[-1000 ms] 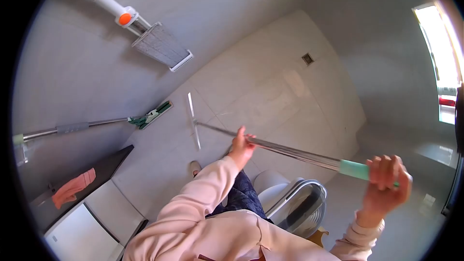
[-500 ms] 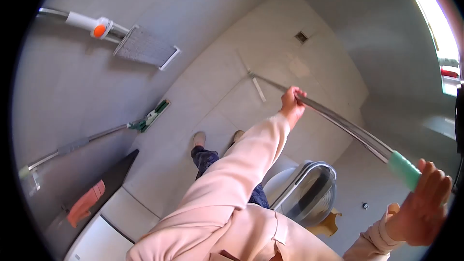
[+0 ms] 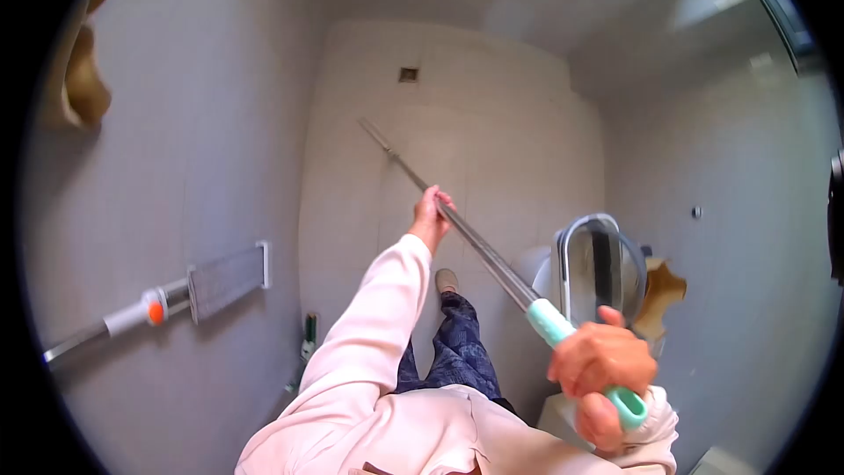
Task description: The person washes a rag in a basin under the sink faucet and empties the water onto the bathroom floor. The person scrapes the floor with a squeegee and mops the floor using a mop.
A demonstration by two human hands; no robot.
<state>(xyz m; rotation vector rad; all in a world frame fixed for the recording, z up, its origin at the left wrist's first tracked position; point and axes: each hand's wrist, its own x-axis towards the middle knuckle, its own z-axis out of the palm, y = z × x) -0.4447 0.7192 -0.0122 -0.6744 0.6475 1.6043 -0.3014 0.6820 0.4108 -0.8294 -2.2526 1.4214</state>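
- Right hand (image 3: 605, 365): at the near right. Fingers are clenched around the mint-green grip (image 3: 550, 322); the looped end of the grip projects past the hand on the near side.
- Garments: pink top (image 3: 422, 422) at the near edge; dark patterned trousers (image 3: 462, 343) beyond it; one beige shoe (image 3: 447, 281) on the floor.
- Green-and-white mop head (image 3: 308, 349): low at the near left, beside the left wall; partly hidden by the left sleeve (image 3: 374, 299).
- Oval, grey-rimmed object (image 3: 564, 277): right of the pole, with a curved yellow-brown piece (image 3: 664, 297) just beside it on its right.
- Flat mop (image 3: 224, 284): against the left wall; grey pad, white end piece, orange button (image 3: 156, 312).
- Metal pole (image 3: 492, 264): runs diagonally from the grip at the near right to the blade at the far left.
- Left hand (image 3: 432, 213): further out, near the middle. Fingers are wrapped around the pole.
- Blade (image 3: 375, 135): at the far end of the pole, over the pale tiled floor (image 3: 510, 132). It is blurred; floor contact cannot be confirmed.
- Square drain (image 3: 409, 75): in the floor, beyond the blade and slightly to its right.
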